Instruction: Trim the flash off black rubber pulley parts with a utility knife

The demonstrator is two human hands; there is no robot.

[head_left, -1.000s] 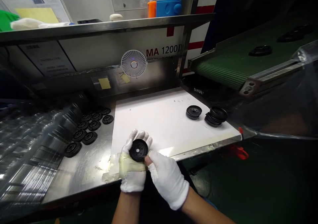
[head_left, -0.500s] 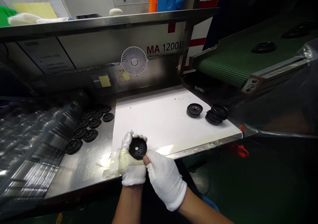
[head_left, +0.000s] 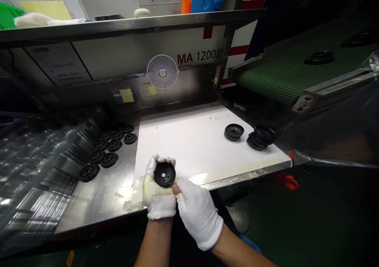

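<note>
A round black disc part (head_left: 164,174) with small holes sits in my left hand (head_left: 158,196), whose white-gloved fingers curl round its far edge; yellowish tape wraps that palm. My right hand (head_left: 199,213), also in a white glove, pinches the disc's near rim between thumb and fingers. Both hands hover over the front edge of a white sheet (head_left: 192,144) on the steel bench.
Several black discs (head_left: 103,152) lie in rows on the steel surface at left, beside clear plastic film (head_left: 35,172). One disc (head_left: 234,132) and a small stack (head_left: 261,137) rest at the sheet's right. A green conveyor (head_left: 284,73) carries more discs. A small white fan (head_left: 162,71) stands behind.
My left fingers have curled more closely round the disc. Otherwise only the camera has shifted slightly.
</note>
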